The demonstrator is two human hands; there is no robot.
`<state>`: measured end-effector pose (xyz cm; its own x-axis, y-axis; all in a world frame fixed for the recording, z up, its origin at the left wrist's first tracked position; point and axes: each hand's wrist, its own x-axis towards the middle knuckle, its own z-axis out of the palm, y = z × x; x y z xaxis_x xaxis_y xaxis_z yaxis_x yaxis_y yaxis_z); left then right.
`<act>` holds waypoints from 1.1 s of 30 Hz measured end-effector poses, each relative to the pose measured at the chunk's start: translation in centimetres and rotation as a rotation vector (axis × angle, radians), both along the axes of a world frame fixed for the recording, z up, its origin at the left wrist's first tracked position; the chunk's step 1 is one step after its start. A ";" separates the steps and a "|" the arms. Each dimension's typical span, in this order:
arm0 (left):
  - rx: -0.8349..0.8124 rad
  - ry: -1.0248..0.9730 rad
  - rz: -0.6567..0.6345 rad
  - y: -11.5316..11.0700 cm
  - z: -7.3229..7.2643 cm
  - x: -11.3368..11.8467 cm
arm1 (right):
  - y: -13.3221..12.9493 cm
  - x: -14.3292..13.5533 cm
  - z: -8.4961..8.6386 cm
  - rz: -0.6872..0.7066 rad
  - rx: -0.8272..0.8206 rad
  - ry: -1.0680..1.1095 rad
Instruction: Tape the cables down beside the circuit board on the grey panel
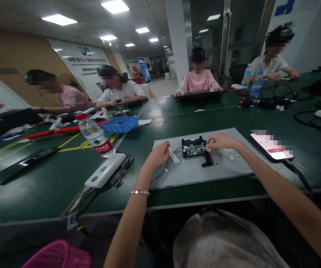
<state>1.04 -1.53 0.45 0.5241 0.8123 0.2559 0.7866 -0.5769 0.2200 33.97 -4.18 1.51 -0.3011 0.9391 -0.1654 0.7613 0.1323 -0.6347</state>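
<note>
A flat grey metal panel (188, 175), like the back of a display, lies on the table before me. On it sits a green circuit board (195, 149) in a black plastic frame (207, 160). My left hand (159, 155) is at the panel's left side, fingers pinched together; what they hold cannot be made out. Beside those fingers is a white strip (174, 157), and a grey cable (178, 149) runs toward the board. At the board's right edge, my right hand (222, 142) pinches a small whitish piece (208, 147), too small to identify.
To the left stand a water bottle (97, 137), a white power bank (106, 170), glasses (120, 172) and a blue tray (121, 124). A lit phone (272, 146) with a cable lies right of the panel. Several people sit around the green table (155, 121).
</note>
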 end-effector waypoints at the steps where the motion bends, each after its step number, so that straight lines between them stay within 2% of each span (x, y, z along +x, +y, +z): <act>1: 0.010 -0.005 -0.010 0.0 0.0 0.0 | 0.0 -0.2 -0.1 0.020 -0.016 0.017; 5: 0.060 0.005 0.004 0.1 0.2 0.0 | 0.3 -0.5 -0.4 0.019 0.002 0.043; 11: 0.142 0.048 0.147 0.0 0.7 0.0 | 1.1 1.4 -0.5 -0.064 -0.018 0.113; 16: 0.144 0.102 0.234 -0.1 0.6 0.0 | 1.9 3.1 -1.2 -0.158 0.101 -0.144; 20: 0.103 0.141 0.255 0.0 0.2 0.0 | 2.2 3.3 -1.8 -0.222 0.252 -0.304; 23: 0.095 0.136 0.254 0.2 -0.2 -0.1 | 2.5 2.2 -1.6 -0.143 0.389 -0.267; 27: 0.107 0.131 0.285 0.7 -0.7 -0.5 | 3.2 -0.6 -1.0 0.071 0.531 -0.141; 30: 0.099 0.130 0.307 0.9 -0.9 -0.6 | 4.1 -2.9 -0.9 0.192 0.574 -0.131; 33: 0.094 0.142 0.309 0.9 -0.9 -0.6 | 5.4 -4.5 -1.3 0.216 0.561 -0.185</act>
